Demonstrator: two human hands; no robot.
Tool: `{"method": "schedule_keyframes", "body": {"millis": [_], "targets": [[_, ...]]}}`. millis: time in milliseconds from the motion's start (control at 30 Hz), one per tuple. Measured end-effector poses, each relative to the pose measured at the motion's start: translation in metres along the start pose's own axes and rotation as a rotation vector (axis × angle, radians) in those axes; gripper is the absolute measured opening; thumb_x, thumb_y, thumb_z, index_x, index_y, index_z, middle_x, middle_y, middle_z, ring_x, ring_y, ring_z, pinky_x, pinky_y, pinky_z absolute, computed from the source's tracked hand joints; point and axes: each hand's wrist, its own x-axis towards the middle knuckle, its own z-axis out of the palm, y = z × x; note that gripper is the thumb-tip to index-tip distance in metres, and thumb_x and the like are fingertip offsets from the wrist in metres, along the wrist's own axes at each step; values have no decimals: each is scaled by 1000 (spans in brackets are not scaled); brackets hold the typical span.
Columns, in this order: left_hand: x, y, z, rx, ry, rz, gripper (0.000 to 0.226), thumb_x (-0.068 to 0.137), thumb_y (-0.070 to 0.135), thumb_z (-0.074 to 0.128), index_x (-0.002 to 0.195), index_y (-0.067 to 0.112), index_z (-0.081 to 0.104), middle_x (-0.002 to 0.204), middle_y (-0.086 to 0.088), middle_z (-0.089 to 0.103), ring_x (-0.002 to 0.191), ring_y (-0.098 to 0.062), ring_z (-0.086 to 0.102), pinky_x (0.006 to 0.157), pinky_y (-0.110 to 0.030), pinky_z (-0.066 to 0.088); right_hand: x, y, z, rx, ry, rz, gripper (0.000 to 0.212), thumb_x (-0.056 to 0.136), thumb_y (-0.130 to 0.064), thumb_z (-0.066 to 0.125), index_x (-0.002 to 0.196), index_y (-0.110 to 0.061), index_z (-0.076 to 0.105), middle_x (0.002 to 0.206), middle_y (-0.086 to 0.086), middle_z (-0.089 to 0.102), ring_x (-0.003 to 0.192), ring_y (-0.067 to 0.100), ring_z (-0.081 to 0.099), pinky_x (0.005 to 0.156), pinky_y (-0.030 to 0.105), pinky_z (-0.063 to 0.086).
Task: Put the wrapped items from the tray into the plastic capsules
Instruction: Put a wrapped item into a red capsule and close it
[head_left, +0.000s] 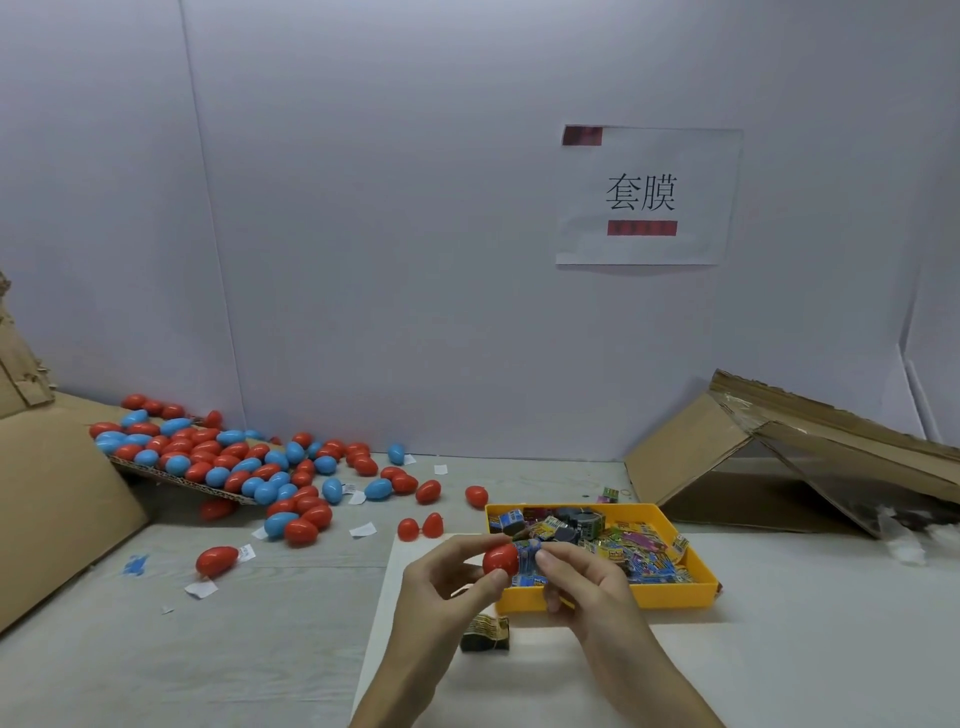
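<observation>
Pinching a red capsule half (498, 560) between thumb and fingertips, the left hand (447, 584) holds it over the near left corner of the yellow tray (675, 596). The right hand (584, 587) grips a blue wrapped item (529, 551), its end meeting the half's open mouth. More wrapped items (623, 545) fill the tray. A dark packet (485, 631) lies on the white sheet (415, 649) below the hands. Red and blue capsules (234, 462) are heaped on cardboard (182, 483) at far left.

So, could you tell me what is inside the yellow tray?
The yellow tray holds a heap of wrapped items, blue, yellow and purple, with dark grey ones at the back. Its near-left corner is hidden behind the right hand, and whatever lies under the heap is covered.
</observation>
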Motion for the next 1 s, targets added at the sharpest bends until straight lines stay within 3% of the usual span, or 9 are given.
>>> {"method": "schedule_keyframes", "body": {"millis": [600, 1000], "targets": [[0, -1, 2, 71, 21, 40, 26, 84, 11, 76, 100, 30, 73, 96, 8, 75, 92, -11, 70, 76, -26, 60, 3, 1, -4, -34, -146, 81, 13, 79, -26, 69, 78, -17, 78, 61, 0, 44, 57, 7, 47, 56, 23, 41], [1, -3, 1, 149, 30, 68, 30, 82, 14, 79, 103, 34, 71, 94, 20, 73, 91, -7, 70, 75, -25, 59, 2, 5, -3, -176, -35, 4, 11, 88, -18, 68, 92, -13, 77, 62, 0, 55, 61, 8, 55, 63, 24, 49]]}}
